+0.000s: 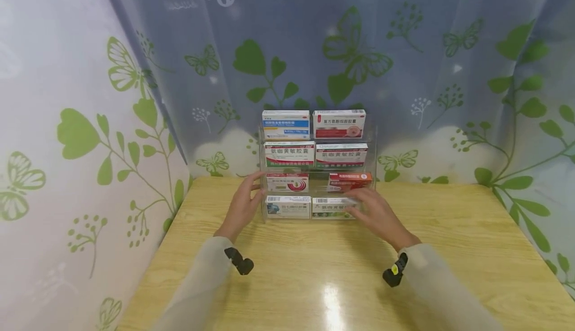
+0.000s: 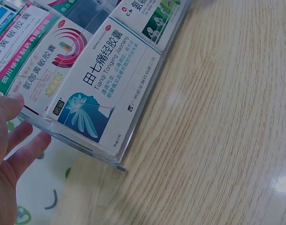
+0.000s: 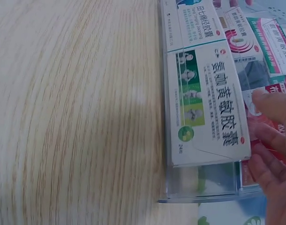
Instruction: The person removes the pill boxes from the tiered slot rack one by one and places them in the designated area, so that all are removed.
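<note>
A clear tiered rack holds medicine boxes in two columns. My left hand is at its left side, fingertips touching or very near the edge; in the left wrist view its thumb is beside a white box with a red swirl. On the right, my right hand reaches over the rack's lower tiers. Its fingers lie against or just over the red box in the third tier, partly covering it. Below that is a white-and-green box. Beside it sits the white-and-blue Tianqi Tongjing box.
Two boxes top the rack: a blue-and-white one and a red-and-white one. The wooden table carries the rack near its back edge. Behind hangs a patterned curtain; another curtain borders the left.
</note>
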`<state>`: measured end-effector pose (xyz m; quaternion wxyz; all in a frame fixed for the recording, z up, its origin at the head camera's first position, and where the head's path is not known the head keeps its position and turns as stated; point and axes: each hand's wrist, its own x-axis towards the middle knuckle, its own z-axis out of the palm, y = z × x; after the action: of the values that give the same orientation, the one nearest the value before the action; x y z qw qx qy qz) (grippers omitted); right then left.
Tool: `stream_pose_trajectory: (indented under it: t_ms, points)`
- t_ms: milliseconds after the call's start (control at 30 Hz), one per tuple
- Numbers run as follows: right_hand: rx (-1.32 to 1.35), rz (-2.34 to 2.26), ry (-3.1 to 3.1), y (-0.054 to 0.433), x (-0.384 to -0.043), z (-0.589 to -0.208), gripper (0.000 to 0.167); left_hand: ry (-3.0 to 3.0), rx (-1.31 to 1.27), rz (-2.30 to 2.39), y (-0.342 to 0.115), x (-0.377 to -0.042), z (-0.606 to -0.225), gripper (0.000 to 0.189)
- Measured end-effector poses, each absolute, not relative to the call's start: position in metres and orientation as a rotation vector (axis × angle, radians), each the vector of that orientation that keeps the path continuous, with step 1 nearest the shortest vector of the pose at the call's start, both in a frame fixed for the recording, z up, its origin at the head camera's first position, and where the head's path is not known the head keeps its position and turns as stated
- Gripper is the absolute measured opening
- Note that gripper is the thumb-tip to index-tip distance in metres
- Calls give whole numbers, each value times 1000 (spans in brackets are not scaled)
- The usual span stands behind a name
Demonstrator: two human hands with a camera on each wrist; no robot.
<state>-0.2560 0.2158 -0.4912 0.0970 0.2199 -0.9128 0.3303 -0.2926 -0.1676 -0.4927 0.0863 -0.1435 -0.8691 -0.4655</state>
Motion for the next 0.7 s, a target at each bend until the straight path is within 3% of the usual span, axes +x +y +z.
stream_pose_trajectory:
  t_ms: [233, 700]
  points:
    - [662, 912, -2735, 211, -262, -494, 30, -2597, -408, -1384, -168, -293, -493, 53]
    - [738, 785, -2659, 214, -262, -494, 37, -2582, -434, -1386, -167, -292, -496, 56]
